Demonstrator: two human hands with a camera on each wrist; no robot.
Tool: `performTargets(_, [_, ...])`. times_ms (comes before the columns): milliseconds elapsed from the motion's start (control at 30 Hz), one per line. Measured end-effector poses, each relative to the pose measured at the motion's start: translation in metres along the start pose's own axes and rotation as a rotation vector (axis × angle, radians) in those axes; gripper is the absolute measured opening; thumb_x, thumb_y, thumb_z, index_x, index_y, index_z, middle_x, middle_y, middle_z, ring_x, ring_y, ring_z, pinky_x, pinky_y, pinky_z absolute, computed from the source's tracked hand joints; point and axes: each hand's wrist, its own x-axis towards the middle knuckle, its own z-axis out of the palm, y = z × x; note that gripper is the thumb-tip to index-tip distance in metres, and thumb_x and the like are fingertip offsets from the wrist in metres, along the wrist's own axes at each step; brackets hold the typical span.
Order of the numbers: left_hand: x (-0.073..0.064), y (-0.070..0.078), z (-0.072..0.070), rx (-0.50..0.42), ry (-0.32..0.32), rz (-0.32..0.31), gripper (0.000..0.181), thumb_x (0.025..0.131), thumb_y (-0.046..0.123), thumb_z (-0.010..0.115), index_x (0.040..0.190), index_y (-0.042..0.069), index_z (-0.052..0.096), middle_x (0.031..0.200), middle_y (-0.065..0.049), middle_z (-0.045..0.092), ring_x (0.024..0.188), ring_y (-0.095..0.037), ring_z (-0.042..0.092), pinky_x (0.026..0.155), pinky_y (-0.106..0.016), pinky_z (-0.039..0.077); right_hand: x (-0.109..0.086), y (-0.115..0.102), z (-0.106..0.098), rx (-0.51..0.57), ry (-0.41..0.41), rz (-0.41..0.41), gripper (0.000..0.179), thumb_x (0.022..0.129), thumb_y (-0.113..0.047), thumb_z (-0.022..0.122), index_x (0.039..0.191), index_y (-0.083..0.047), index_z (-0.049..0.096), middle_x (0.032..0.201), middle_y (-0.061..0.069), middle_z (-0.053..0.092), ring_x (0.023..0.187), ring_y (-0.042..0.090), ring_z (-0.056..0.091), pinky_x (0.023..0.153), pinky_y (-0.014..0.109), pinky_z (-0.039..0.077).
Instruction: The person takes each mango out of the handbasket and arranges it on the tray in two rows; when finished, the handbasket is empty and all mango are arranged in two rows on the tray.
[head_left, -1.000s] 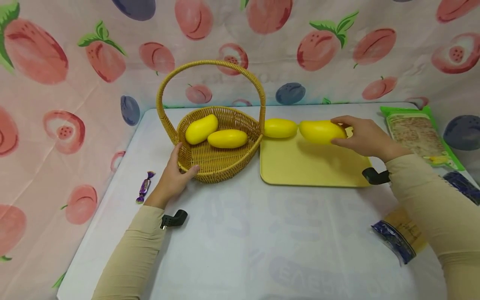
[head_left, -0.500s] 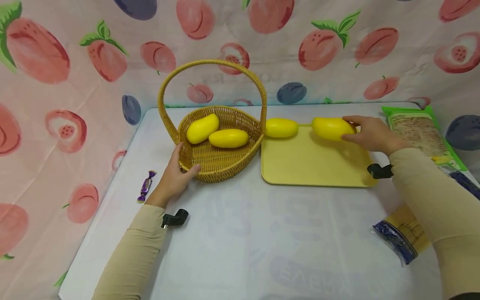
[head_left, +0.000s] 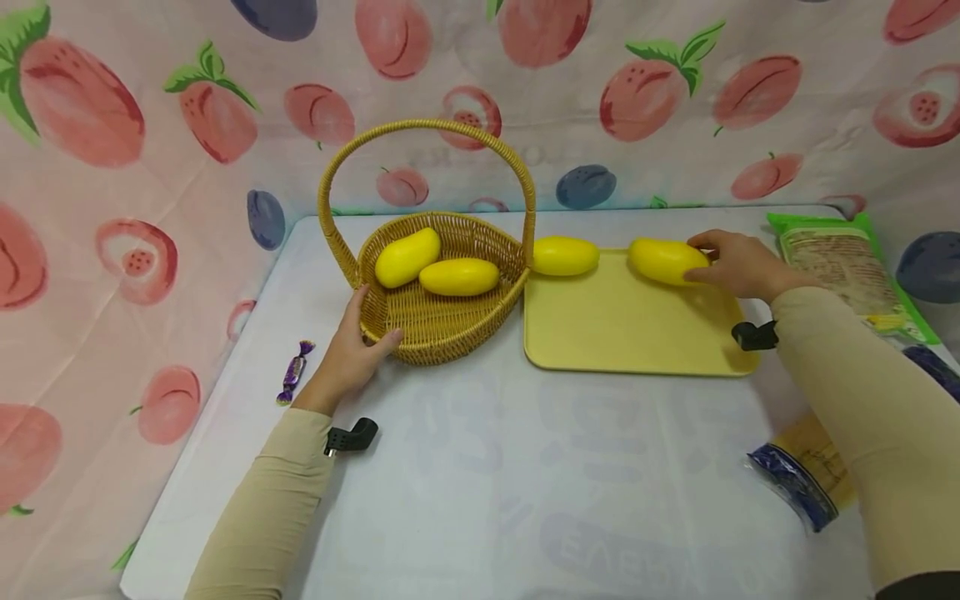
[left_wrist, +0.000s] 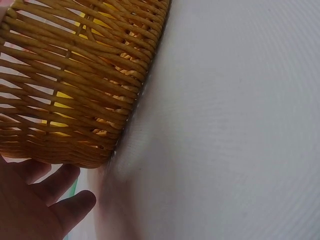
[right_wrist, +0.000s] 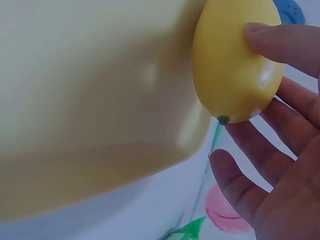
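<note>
"Toward the right side of the yellow tray (head_left: 615, 337), what does the right hand (head_left: 738, 265) have?"

"A yellow fruit (head_left: 662, 261), pinched at its right end between thumb and fingers, near the tray's back edge. A dark green stub (right_wrist: 223, 120) shows at one end of it from the right wrist."

"Is the fruit touching the tray?"

"I cannot tell."

"And the left hand (head_left: 347, 357)?"

"Loosely spread against the near left of the wicker basket (head_left: 450, 343), thumb at the front rim, fingers along the outside, not closed round it."

"Any other fruit?"

"Two yellow pieces (head_left: 459, 277) lie inside the basket; a third piece (head_left: 565, 256) sits at the tray's back left corner, beside the basket handle (head_left: 430, 124)."
</note>
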Motion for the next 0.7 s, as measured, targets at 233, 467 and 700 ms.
performTargets(233, [-0.001, 0.000, 0.000, -0.002, 0.001, -0.004, 0.093, 0.097, 0.039, 0.063, 0.162, 0.017, -0.001, 0.167, -0.012, 0.003, 0.151, -0.033, 0.008, 0.120, -0.053, 0.010, 0.006, 0.006, 0.000, -0.015, -0.011, 0.006, 0.072, 0.097, -0.035, 0.065, 0.147, 0.008, 0.036, 0.141, 0.038, 0.040, 0.125, 0.052, 0.042, 0.102, 0.064, 0.037])
performTargets(467, [-0.001, 0.000, 0.000, 0.006, 0.005, 0.004, 0.093, 0.097, 0.040, 0.063, 0.162, 0.017, -0.001, 0.167, -0.013, 0.004, 0.151, -0.033, 0.009, 0.120, -0.054, 0.011, 0.011, 0.012, -0.002, -0.029, 0.017, 0.028, 0.067, 0.098, -0.029, 0.061, 0.149, 0.007, 0.036, 0.142, 0.038, 0.040, 0.125, 0.053, 0.042, 0.102, 0.064, 0.037])
performTargets(700, [0.000, -0.001, 0.000, 0.014, 0.001, 0.007, 0.093, 0.097, 0.040, 0.062, 0.162, 0.017, -0.001, 0.167, -0.012, 0.004, 0.151, -0.032, 0.010, 0.120, -0.053, 0.011, 0.012, 0.012, -0.003, -0.024, 0.026, 0.038, 0.064, 0.100, -0.029, 0.059, 0.147, 0.008, 0.037, 0.142, 0.038, 0.040, 0.124, 0.053, 0.043, 0.101, 0.064, 0.037])
